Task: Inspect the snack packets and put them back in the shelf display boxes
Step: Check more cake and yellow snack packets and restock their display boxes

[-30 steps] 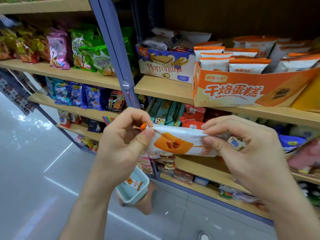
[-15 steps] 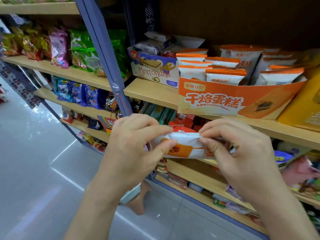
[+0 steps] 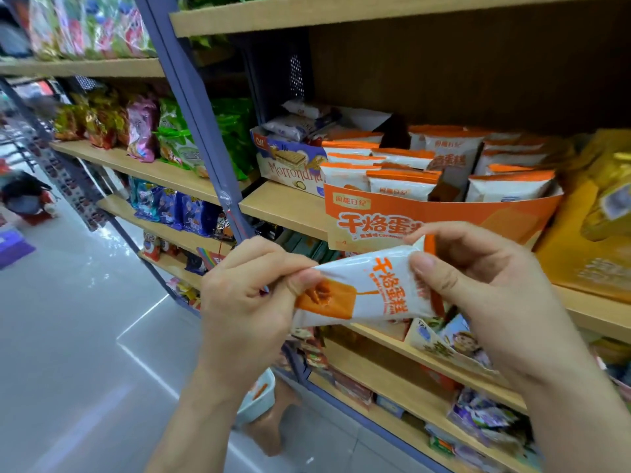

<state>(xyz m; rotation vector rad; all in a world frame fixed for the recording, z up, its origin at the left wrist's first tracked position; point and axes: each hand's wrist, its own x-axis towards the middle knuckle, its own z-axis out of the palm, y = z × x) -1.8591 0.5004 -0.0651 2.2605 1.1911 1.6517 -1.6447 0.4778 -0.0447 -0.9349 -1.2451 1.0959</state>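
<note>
**Packet pinched taut for checking, just under its box**

The wooden shelf [image 3: 283, 206] runs just above the hands. Directly above the right hand, the orange display box [image 3: 444, 216] reads "干烙蛋糕" and "Caramel"; its low-cut front shows matching packets standing upright. Further up-left sits a "Morrondna" wafer box [image 3: 290, 170]. Left hand [image 3: 249, 302] and right hand [image 3: 478, 291] each pinch one end of the snack packet [image 3: 375, 288], turning its "干烙蛋糕" face up, likely for inspection.
</note>
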